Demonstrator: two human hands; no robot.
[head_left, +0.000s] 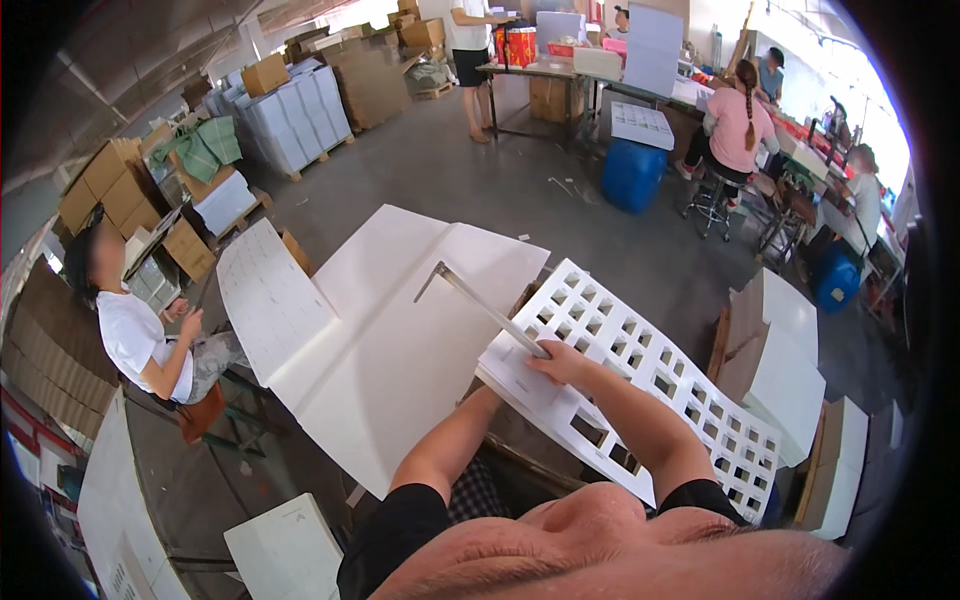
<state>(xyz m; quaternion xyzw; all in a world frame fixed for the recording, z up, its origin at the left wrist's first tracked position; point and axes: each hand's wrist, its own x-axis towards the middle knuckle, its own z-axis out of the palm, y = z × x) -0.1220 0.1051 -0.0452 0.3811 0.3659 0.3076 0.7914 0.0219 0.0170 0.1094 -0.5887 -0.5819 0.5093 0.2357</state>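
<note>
My right hand (pixel 562 362) is closed round the near end of a long, thin metal bar (pixel 480 304) with a short piece angled off its far end. The hand rests over a white board (pixel 655 362) with rows of square cut-outs, which lies slantwise in front of me. My left hand reaches the board's left edge; its fingers are hidden beneath the board, so its grip does not show. Under the far end of the bar spreads a large white sheet (pixel 375 345) with a fold line along it.
On the left a seated person (pixel 140 335) in a white shirt faces the sheet. Stacked white boards (pixel 790 350) stand at my right, and a white block (pixel 285 550) sits low on the left. Farther off are blue barrels (pixel 635 175), cartons (pixel 120 180) and people at benches.
</note>
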